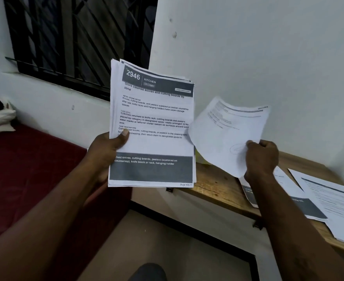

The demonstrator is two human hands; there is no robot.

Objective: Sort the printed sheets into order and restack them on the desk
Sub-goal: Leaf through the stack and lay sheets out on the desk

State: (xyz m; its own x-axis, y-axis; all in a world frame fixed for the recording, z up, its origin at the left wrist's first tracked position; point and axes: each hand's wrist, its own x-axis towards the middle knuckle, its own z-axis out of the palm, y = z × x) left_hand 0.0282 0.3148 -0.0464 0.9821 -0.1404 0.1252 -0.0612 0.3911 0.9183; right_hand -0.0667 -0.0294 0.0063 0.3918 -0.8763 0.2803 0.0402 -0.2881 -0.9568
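Above the near edge of a brown wooden desk (213,183), the right hand (262,159) pinches the lower edge of a single white printed sheet (226,134), blurred and curled so its text cannot be read. On the desk lie flat white sheets with grey bands (329,201), cut off by the frame's right edge and partly hidden behind the right forearm. The left hand (106,148) grips a thick, slightly fanned stack of white printed sheets (153,126) upright in the air by the desk's left end, thumb pressed on the front page, fingers hidden behind. That page shows a dark grey header reading "2946 KITCHEN", black text and a grey footer band.
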